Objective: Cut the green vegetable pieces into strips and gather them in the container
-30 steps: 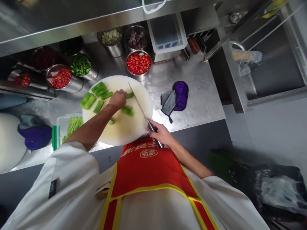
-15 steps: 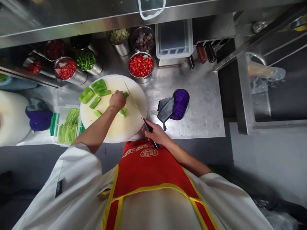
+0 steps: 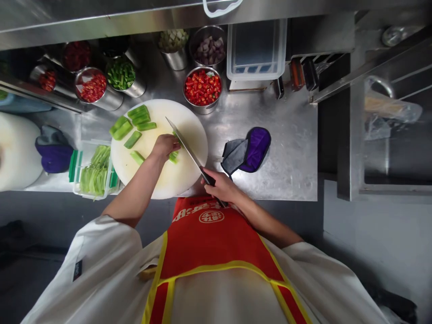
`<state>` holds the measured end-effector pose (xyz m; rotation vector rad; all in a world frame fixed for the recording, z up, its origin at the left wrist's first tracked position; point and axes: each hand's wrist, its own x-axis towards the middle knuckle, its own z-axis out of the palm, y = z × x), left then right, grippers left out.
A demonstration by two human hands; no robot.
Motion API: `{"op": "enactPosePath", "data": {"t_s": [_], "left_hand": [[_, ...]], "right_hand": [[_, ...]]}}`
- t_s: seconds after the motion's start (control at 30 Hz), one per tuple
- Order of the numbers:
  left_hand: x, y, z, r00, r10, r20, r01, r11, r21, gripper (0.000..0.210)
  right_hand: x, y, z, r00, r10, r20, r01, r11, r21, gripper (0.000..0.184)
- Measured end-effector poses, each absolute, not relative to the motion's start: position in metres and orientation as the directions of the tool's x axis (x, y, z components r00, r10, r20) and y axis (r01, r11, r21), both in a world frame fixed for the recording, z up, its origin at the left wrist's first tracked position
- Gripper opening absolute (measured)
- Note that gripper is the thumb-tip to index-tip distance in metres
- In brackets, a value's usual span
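A round white cutting board (image 3: pixel 158 184) lies on the steel counter. On its right half, my left hand (image 3: pixel 165 147) has its fingers bent together over a green pepper piece (image 3: pixel 174 134), which is mostly hidden by the fingers and the blade. My right hand (image 3: pixel 221 185) is wrapped round the black handle of a kitchen knife (image 3: pixel 185 145). The blade slants up and left across the board, right beside my left fingertips. Cut green strips (image 3: pixel 173 157) lie just below that hand. Several flat green pepper pieces (image 3: pixel 133 139) rest on the board's left side.
Left of the board stands a plastic box (image 3: pixel 78 180) with green strips. Steel pots of chopped red chillies (image 3: pixel 202 87) and other vegetables line the back. A purple and grey cloth mitt (image 3: pixel 258 148) lies to the right. A knife rack (image 3: pixel 297 74) stands behind it.
The knife blade has turned to show more of its flat side, and its tip has moved left. My left fingers have come closer to the blade, and the pepper piece shows less.
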<state>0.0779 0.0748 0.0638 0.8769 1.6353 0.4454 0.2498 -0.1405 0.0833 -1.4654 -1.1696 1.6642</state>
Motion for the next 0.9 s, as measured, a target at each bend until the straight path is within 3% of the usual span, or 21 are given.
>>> {"op": "enactPosePath", "data": {"t_s": [0.27,0.43,0.57,0.63,0.73,0.8,0.9], "left_hand": [[0.063,0.07,0.059,-0.025,0.731,-0.682,0.142,0.678,0.722,0.018],[0.065,0.07,0.049,0.016,0.736,-0.676,0.092,0.673,0.734,0.018],[0.064,0.071,0.045,0.047,0.782,-0.621,0.205,0.601,0.772,0.019],[0.059,0.074,0.045,0.082,0.86,-0.503,0.444,0.421,0.791,0.022],[0.047,0.083,0.044,0.37,0.902,-0.225,0.706,-0.115,0.699,0.03],[0.039,0.091,0.039,0.641,0.757,-0.127,0.633,-0.427,0.646,0.029],[0.033,0.101,0.027,0.826,0.558,-0.076,0.463,-0.597,0.655,0.03]], "right_hand": [[0.269,-0.129,0.094,-0.209,0.848,-0.487,0.15,-0.464,-0.873,0.069],[0.269,-0.127,0.098,-0.212,0.839,-0.501,0.098,-0.492,-0.865,0.074],[0.276,-0.124,0.094,-0.204,0.826,-0.526,0.041,-0.529,-0.847,0.075],[0.28,-0.122,0.093,-0.197,0.815,-0.545,0.029,-0.551,-0.834,0.077],[0.282,-0.117,0.098,-0.18,0.806,-0.565,0.14,-0.547,-0.825,0.07],[0.28,-0.113,0.106,-0.142,0.827,-0.544,0.341,-0.475,-0.811,0.054],[0.271,-0.105,0.12,-0.101,0.868,-0.487,0.658,-0.309,-0.687,0.034]]}}
